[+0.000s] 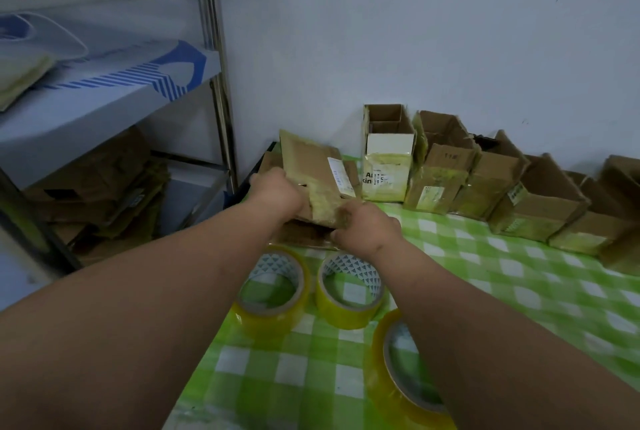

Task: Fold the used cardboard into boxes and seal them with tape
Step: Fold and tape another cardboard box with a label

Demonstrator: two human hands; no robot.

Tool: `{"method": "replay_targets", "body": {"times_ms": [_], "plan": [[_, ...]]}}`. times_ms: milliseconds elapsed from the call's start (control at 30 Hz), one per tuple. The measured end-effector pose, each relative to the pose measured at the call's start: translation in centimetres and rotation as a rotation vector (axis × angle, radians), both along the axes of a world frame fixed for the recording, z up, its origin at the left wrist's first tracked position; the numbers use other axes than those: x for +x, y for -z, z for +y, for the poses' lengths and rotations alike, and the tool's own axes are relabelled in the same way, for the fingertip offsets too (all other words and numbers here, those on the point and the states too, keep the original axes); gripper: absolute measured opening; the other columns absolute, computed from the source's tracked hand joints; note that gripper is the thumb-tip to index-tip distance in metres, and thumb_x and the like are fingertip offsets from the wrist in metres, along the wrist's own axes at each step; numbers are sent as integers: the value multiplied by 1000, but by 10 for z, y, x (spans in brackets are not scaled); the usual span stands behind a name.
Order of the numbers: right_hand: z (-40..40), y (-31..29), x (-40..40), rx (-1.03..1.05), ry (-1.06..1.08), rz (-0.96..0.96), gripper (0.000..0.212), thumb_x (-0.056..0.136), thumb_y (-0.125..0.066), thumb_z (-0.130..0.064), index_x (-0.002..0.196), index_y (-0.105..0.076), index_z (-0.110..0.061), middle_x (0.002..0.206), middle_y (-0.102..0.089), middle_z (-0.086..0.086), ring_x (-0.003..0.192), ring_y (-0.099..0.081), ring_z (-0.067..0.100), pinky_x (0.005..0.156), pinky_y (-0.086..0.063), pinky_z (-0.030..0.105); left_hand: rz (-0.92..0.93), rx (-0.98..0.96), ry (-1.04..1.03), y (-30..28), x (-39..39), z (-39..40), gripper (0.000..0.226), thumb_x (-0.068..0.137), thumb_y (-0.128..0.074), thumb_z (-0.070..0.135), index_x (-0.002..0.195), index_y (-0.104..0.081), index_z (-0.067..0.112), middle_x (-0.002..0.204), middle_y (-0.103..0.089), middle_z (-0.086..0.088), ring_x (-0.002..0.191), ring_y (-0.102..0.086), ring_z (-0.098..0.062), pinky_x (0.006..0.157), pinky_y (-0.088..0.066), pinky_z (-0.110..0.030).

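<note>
- A flattened piece of cardboard, patched with old yellowish tape and bearing a white label, is held tilted up at the far left corner of the table, which is covered by a green-and-white checked cloth.
- The left edge of that cardboard is gripped by the left hand, its fingers curled round the edge.
- The near right corner of the cardboard is pinched by the right hand, the fingers bent over the taped corner.
- More flat cardboard is seen lying under the held piece, resting on the table.
- Just right of the held cardboard, a row of folded boxes is lined up along the wall, their tops open; the first one is partly white with dark print.
- Nearer than the held cardboard, two rolls of tape are set flat side by side on the cloth, between the forearms.
- A third roll is seen nearer still, tipped on its edge against the right forearm.
- Left of the held cardboard, beyond the table's edge, a metal shelf is found, with a heap of flattened cardboard stored beneath its upper board.
</note>
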State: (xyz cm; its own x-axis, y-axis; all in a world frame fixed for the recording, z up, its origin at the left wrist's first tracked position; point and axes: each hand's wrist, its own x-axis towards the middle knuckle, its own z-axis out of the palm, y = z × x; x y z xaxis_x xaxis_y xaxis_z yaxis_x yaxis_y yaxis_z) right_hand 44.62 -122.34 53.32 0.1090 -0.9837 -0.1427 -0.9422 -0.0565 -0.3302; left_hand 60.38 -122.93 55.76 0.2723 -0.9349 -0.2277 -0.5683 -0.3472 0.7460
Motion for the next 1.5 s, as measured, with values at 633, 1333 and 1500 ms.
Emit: {"method": "replay_targets", "body": {"times_ms": [633, 1333, 1500], "plan": [[75, -94, -15, 176, 378, -1580, 28, 99, -52, -9, 126, -57, -6, 97, -71, 9, 82, -70, 24, 72, -55, 35, 811, -293, -59, -71, -31, 89, 57, 91, -60, -3, 143, -43, 12, 110, -70, -2, 91, -68, -17, 62, -56, -29], [150, -67, -205, -197, 627, -1372, 47, 80, -52, -7, 122, -58, -27, 127, -62, 10, 117, -58, 37, 100, -46, 62, 327, -317, 4, -66, -110, 119, 88, 89, -70, 31, 156, -12, 36, 162, -22, -1, 144, -31, -29, 113, -34, -51], [138, -58, -223, -211, 697, -1387, 46, 86, -42, -1, 120, -59, -27, 120, -65, 10, 111, -59, 37, 99, -47, 60, 465, -284, 26, -53, -124, 102, 57, 94, -65, 26, 146, -43, 21, 143, -52, -1, 125, -51, -22, 107, -40, -44]]}}
